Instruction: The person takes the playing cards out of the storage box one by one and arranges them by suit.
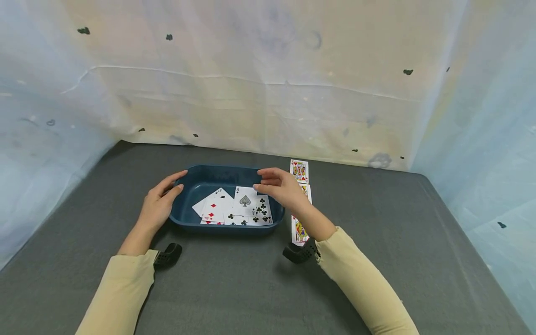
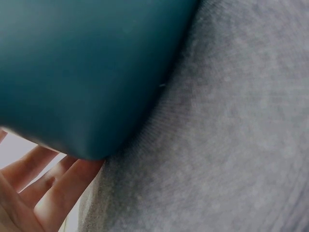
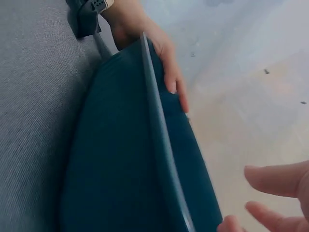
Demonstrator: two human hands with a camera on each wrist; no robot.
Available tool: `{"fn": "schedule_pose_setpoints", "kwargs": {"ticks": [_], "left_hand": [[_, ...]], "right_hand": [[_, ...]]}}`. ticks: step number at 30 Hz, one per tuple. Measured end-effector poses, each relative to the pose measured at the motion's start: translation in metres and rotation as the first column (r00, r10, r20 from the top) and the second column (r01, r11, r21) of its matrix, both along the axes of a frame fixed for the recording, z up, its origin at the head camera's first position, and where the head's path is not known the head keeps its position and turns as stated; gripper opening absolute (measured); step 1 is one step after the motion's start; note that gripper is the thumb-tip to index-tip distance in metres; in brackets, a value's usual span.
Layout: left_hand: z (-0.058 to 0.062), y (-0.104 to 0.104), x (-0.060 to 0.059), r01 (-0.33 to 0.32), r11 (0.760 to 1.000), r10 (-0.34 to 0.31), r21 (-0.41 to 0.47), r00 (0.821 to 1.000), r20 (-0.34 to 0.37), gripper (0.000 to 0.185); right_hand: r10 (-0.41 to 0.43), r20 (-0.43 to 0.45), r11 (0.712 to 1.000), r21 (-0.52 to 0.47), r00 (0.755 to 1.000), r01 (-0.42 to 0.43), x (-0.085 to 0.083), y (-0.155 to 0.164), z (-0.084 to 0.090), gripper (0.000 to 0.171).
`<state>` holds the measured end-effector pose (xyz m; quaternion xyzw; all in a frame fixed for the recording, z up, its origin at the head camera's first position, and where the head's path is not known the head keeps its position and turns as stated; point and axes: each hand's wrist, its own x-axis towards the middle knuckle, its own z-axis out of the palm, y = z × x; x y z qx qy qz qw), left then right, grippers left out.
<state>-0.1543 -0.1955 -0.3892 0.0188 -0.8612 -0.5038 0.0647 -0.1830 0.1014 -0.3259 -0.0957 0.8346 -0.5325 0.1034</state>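
Note:
A dark blue tray [image 1: 226, 229] with rounded corners stands on the grey table. Several playing cards lie face up inside, overlapping, among them an ace of spades [image 1: 244, 197] and a diamond card [image 1: 215, 204]. My left hand [image 1: 156, 204] grips the tray's left end, thumb over the rim; in the left wrist view its fingers [image 2: 67, 188] lie against the outer wall. Above the tray's right end is my right hand [image 1: 286, 188], fingers loosely bent and apart, with nothing between them. The right wrist view shows its fingertips [image 3: 270, 181] beside the tray wall [image 3: 116, 140].
Right of the tray, a column of face cards lies on the table, with a king of hearts [image 1: 299, 171] at the far end and another card [image 1: 299, 231] at the near end, partly behind my right forearm. A pale sheet [image 1: 268, 107] hangs behind the table.

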Motion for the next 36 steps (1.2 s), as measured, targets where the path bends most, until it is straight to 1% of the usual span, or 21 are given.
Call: {"fn": "schedule_pose_setpoints", "kwargs": {"ticks": [3,6,10,12,15,17,18,20,23,30,33,36], "left_hand": [[0.0,0.0,0.0,-0.004,1.0,0.004,0.002,1.0,0.001,0.046],[-0.001,0.002,0.0,-0.006,1.0,0.006,0.001,1.0,-0.001,0.046],[-0.001,0.002,0.0,-0.008,1.0,0.008,-0.005,1.0,-0.007,0.045],[-0.001,0.003,0.0,-0.01,1.0,0.01,-0.009,1.0,-0.007,0.045],[-0.001,0.003,0.0,-0.011,1.0,0.011,-0.011,1.0,-0.006,0.045],[-0.001,0.002,0.0,-0.011,1.0,0.011,-0.011,1.0,-0.002,0.045],[-0.001,0.002,-0.001,-0.01,1.0,0.01,-0.009,1.0,-0.001,0.045],[-0.001,0.002,-0.001,-0.007,1.0,0.007,-0.008,1.0,0.003,0.045],[-0.001,0.001,-0.001,-0.007,1.0,0.007,-0.01,1.0,0.004,0.045],[-0.001,0.0,0.0,-0.012,1.0,0.012,-0.008,1.0,0.002,0.045],[-0.001,0.001,0.0,-0.01,1.0,0.01,-0.006,1.0,-0.002,0.045],[-0.001,0.001,0.0,-0.009,1.0,0.009,0.001,1.0,-0.006,0.045]], "right_hand": [[0.04,0.051,0.998,0.052,0.998,-0.043,-0.007,-0.014,-0.004,0.05],[0.051,0.093,0.99,0.123,0.994,-0.062,-0.013,-0.025,-0.011,0.054],[0.045,0.12,0.964,0.256,0.992,-0.075,-0.019,-0.034,-0.021,0.063],[0.043,0.109,0.933,0.35,0.993,-0.079,-0.022,-0.037,-0.026,0.069],[0.054,0.076,0.862,0.499,0.996,-0.085,-0.023,-0.04,-0.031,0.076],[0.067,0.049,0.815,0.573,0.997,-0.083,-0.022,-0.042,-0.033,0.079],[0.072,0.038,0.797,0.599,0.997,-0.08,-0.022,-0.043,-0.033,0.079],[0.072,0.021,0.776,0.627,0.997,-0.07,-0.021,-0.044,-0.034,0.078],[0.064,0.016,0.759,0.648,0.998,-0.059,-0.02,-0.046,-0.034,0.076],[0.085,0.044,0.722,0.686,0.995,-0.092,-0.021,-0.047,-0.033,0.079],[0.089,0.05,0.715,0.692,0.995,-0.099,-0.021,-0.046,-0.032,0.079],[0.088,0.055,0.721,0.685,0.995,-0.101,-0.021,-0.045,-0.032,0.077]]}}
